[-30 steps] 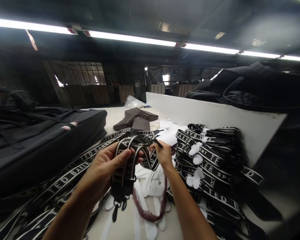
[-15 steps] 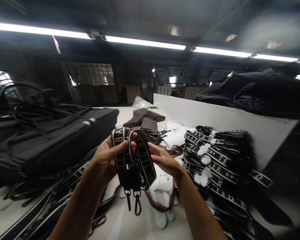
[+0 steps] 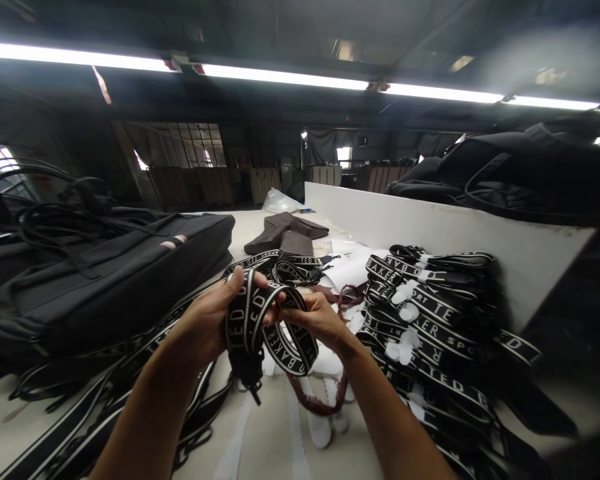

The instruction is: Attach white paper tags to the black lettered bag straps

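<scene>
A: Item one: one strap [image 3: 237, 327], flat woven webbing, black with pale lettering and edge lines, folded and curled into loops, held above the bench [image 3: 265, 433]. And the hands?
B: The left hand [image 3: 203, 323], grip closed around the folds; the right hand [image 3: 325, 320], grip pinched on a loop.
A: Surface?
B: Pale, smooth; white scraps [image 3: 320, 430], some zigzag-edged; at right, bundled straps [image 3: 430, 320], stacked beside an upright white panel [image 3: 420, 217]; at left, a black fabric bag [image 3: 120, 280], boxy.
A: Room?
B: Dim, with bright tube lights [image 3: 285, 76] overhead, in a row
</scene>
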Available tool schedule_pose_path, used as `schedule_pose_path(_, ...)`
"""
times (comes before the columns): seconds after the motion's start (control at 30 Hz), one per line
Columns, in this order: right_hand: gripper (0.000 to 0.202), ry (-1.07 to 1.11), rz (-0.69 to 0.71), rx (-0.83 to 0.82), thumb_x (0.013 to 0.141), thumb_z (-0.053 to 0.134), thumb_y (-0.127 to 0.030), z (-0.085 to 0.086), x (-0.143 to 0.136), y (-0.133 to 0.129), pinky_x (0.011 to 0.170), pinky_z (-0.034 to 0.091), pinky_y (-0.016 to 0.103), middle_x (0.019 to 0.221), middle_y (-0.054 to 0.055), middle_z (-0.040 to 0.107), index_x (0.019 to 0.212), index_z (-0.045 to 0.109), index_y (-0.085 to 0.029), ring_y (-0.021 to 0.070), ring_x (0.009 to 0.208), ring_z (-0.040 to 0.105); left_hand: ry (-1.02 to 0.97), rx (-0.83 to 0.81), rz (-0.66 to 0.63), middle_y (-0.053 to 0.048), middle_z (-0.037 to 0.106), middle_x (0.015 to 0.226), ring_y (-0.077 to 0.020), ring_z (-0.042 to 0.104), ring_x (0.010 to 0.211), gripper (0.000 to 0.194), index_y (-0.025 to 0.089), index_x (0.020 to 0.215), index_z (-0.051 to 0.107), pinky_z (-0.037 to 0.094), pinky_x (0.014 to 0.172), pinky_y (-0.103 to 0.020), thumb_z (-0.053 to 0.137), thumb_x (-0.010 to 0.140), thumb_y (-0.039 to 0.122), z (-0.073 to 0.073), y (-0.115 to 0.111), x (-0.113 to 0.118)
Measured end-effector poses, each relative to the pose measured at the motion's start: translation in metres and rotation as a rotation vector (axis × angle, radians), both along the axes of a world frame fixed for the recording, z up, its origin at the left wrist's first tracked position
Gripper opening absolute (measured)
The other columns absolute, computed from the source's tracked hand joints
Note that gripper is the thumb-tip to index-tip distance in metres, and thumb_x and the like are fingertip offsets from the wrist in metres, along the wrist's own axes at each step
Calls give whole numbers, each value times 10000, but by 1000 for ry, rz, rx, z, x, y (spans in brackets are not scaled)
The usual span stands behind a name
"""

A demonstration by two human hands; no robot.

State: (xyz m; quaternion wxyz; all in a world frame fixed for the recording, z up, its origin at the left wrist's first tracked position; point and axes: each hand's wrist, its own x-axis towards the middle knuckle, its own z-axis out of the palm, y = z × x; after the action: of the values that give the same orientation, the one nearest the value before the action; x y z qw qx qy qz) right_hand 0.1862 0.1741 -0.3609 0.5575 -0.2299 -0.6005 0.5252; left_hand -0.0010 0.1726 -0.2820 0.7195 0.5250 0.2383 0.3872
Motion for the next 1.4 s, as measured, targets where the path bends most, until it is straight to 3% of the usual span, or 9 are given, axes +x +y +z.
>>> schedule_pose_path(0.17, 409, -1, -71, 28, 864, 583, -592, 0, -16, -3, 513, 439, 234, 671, -1, 588, 836, 557, -185, 126, 547, 548, -15, -30, -229, -92, 635, 642, -192, 615, 548, 457, 168, 870, 573, 511, 477, -248, 518, 877, 621, -1, -5, 2)
schedule_pose_path(0.33, 449, -78, -67, 21, 876, 526, -594, -5, -34, -9, 531, 415, 234, 617, -1, 528, 697, 513, -183, 127, 571, 503, -27, -109, -283, -83, 651, 749, -231, 677, 665, 343, 186, 935, 576, 567, 597, -319, 486, 930, 517, -6, -9, 12)
schedule_pose_path(0.53, 87, -240, -775, 360, 811, 589, -205, -6, -23, -3, 689, 427, 282, 774, 15, 597, 769, 664, -200, 155, 745, 548, 11, -99, -295, -34, 551, 624, -109, 548, 424, 328, 118, 759, 601, 428, 412, -173, 503, 940, 373, -6, -11, 13)
schedule_pose_path(0.73, 144, -196, -1119, 586, 739, 676, -194, 5, -7, -5, 820, 478, 352, 922, 63, 576, 854, 590, -199, 214, 919, 555, 215, 54, -342, -38, 517, 536, -109, 502, 353, 398, 95, 736, 640, 358, 351, -169, 505, 933, 414, -6, -11, 5)
schedule_pose_path(0.83, 421, -190, -1009, 603, 733, 682, -201, 8, -5, -7, 982, 444, 399, 1175, 110, 581, 1135, 558, -187, 243, 1134, 527, 249, 68, -366, -41, 505, 506, -109, 492, 340, 414, 93, 717, 635, 342, 347, -168, 497, 934, 417, -10, -13, 1)
schedule_pose_path(0.97, 202, -217, -576, 382, 809, 561, -184, 5, -6, -7, 859, 486, 310, 965, 38, 673, 989, 649, -199, 183, 914, 620, 338, 83, -333, -50, 547, 533, -114, 492, 352, 367, 100, 851, 645, 371, 345, -173, 533, 915, 444, -12, -16, -1)
schedule_pose_path(1.17, 171, -43, -772, 179, 791, 522, -199, 2, -5, -2, 732, 458, 272, 810, 15, 642, 893, 658, -182, 169, 777, 580, 346, 186, -131, -27, 634, 719, -100, 549, 471, 501, 218, 1290, 422, 411, 427, -146, 652, 875, 377, -7, -16, 19)
schedule_pose_path(1.27, 151, 76, -655, 55, 729, 613, -233, 0, 4, 6, 710, 452, 263, 801, 20, 644, 850, 676, -167, 166, 778, 574, 352, 148, -166, -33, 628, 716, -100, 558, 495, 386, 177, 1141, 498, 436, 448, -151, 676, 859, 372, -16, -12, 28)
schedule_pose_path(1.4, 274, -2, -214, -136, 592, 801, -305, -5, 18, 11, 639, 412, 228, 689, -11, 595, 750, 652, -138, 115, 650, 514, 314, 122, -283, -43, 600, 650, -88, 524, 446, 296, 126, 867, 542, 425, 415, -150, 671, 858, 392, -27, -5, 27)
